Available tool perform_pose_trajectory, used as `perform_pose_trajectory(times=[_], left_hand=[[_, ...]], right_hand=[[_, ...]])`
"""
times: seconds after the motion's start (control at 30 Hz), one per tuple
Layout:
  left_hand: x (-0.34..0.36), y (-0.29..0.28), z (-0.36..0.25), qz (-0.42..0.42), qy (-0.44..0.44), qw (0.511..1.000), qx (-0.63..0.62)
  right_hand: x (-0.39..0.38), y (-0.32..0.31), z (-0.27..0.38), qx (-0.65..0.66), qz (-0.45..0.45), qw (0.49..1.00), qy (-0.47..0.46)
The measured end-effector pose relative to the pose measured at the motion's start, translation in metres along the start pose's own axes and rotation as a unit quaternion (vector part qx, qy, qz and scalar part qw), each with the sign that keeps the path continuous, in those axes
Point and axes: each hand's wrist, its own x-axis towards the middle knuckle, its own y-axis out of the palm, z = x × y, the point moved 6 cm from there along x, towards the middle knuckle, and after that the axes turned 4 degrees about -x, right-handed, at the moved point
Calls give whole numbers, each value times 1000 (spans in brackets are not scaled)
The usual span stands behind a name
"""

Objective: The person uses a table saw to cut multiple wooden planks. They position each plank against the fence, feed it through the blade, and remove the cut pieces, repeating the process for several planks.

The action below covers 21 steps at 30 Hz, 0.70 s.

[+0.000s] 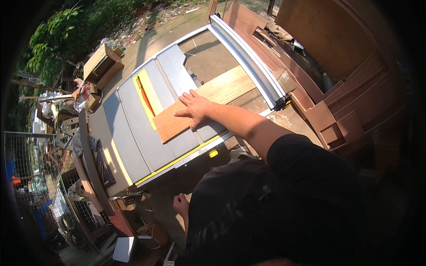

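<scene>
Wooden and light brown, the board (230,85) lies across the grey saw table (137,142), one end by the yellow plate (150,91), the other reaching over a gap toward the metal rail (249,55). We rest our right hand (195,110) on top, fingers spread. Our left hand (181,205) is low beside our dark shirt (266,208), its grip too hidden for us to tell.

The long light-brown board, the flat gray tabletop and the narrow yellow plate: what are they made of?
The long light-brown board looks like bare or thinly coated wood, because grain streaks show.
The flat gray tabletop seems to be metal, smooth and dull, with straight grooves.
The narrow yellow plate is evenly coloured, so maybe painted metal or plastic; I can't tell which.
</scene>
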Motion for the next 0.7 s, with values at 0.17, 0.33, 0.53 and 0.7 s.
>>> perform_pose_trajectory(times=[0.17,0.33,0.53,0.7], left_hand=[[47,40,-178,80,323,942,44],[86,131,-277,143,434,877,145],[110,220,-338,226,381,808,387],[132,258,-342,308,379,766,418]], right_hand=[[-33,-4,28,46,-51,998,10],[-171,-27,16,258,-245,925,132],[-374,99,-53,422,-262,691,526],[-459,146,-103,418,-368,555,618]])
